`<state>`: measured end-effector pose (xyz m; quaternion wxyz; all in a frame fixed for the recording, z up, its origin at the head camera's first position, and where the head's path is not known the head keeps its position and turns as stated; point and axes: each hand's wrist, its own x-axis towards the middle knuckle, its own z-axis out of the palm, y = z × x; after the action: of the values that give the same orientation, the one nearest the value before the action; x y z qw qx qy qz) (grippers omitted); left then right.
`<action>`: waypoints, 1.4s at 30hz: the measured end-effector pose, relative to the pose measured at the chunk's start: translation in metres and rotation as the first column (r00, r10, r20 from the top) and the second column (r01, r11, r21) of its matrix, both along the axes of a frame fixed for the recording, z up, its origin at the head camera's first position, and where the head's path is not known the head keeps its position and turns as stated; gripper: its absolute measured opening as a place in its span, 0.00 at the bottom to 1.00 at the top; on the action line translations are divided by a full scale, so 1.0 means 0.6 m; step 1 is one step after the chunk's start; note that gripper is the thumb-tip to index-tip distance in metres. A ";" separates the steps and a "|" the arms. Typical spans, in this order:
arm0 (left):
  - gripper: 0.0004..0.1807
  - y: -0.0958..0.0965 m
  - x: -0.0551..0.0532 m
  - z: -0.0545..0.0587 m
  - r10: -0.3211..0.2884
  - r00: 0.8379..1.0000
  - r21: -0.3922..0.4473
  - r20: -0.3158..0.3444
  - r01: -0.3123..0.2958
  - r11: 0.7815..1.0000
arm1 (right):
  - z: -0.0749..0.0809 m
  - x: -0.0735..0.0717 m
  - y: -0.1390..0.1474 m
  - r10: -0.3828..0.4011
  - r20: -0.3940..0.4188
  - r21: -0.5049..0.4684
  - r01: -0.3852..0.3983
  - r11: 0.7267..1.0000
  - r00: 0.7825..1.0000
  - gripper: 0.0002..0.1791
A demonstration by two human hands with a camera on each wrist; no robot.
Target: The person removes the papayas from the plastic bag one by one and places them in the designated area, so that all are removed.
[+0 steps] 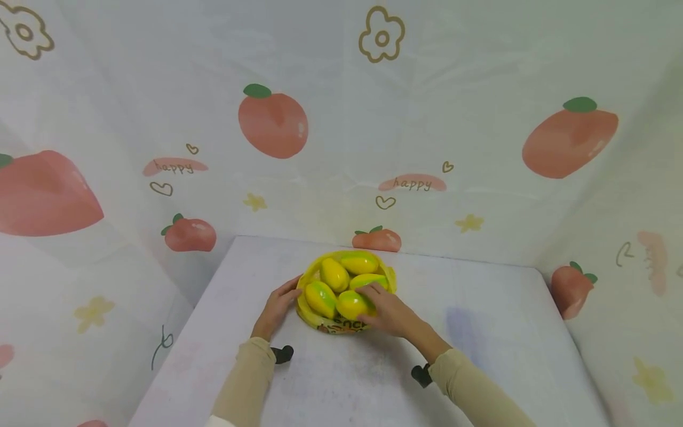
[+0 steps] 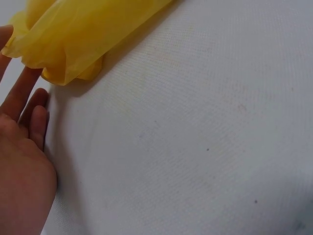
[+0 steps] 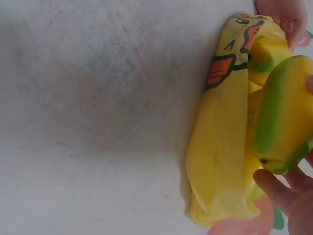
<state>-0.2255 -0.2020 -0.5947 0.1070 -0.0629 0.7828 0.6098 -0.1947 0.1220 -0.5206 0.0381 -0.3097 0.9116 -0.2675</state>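
Note:
A yellow plastic bag (image 1: 308, 316) with printed lettering lies on the table, its mouth spread wide around several yellow-green mangoes (image 1: 334, 275). My right hand (image 1: 396, 312) grips one mango (image 3: 283, 115) at the bag's near right side, fingers over its top and thumb low at its end. On the left, my left hand (image 1: 278, 307) holds the bag's rim. The left wrist view shows that hand's fingers (image 2: 23, 90) at the bag's gathered film (image 2: 73, 46), one fingertip hidden behind it. An orange and dark print (image 3: 221, 72) marks the bag's near side.
The white table (image 1: 496, 332) ends at a cloth backdrop (image 1: 341, 118) printed with fruit, flowers and hearts, which rises at the back and both sides. Dark objects show beside the left sleeve (image 1: 251, 365) and right sleeve (image 1: 469, 382).

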 end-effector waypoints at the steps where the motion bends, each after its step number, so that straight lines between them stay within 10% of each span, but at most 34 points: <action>1: 0.26 0.000 0.000 0.000 0.001 1.000 0.003 0.000 -0.001 1.000 | 0.002 0.000 0.000 -0.008 0.001 -0.005 0.008 1.000 1.000 0.33; 18: 0.27 0.001 0.003 0.002 0.001 1.000 -0.004 -0.004 -0.001 1.000 | 0.021 -0.005 0.020 -0.100 -0.117 -0.018 0.099 0.995 0.988 0.35; 31: 0.27 -0.002 0.000 -0.002 -0.002 1.000 0.014 0.001 0.002 1.000 | 0.034 -0.019 0.044 -0.155 -0.334 -0.080 0.136 0.988 0.930 0.35; 42: 0.28 -0.001 0.000 -0.004 -0.006 1.000 -0.013 0.005 0.006 1.000 | 0.022 -0.037 0.073 -0.292 -0.304 -0.122 0.267 0.956 0.907 0.35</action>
<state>-0.2255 -0.2023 -0.5974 0.1105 -0.0630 0.7868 0.6040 -0.2166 0.1660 -0.5075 -0.1603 -0.2164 0.9296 -0.2518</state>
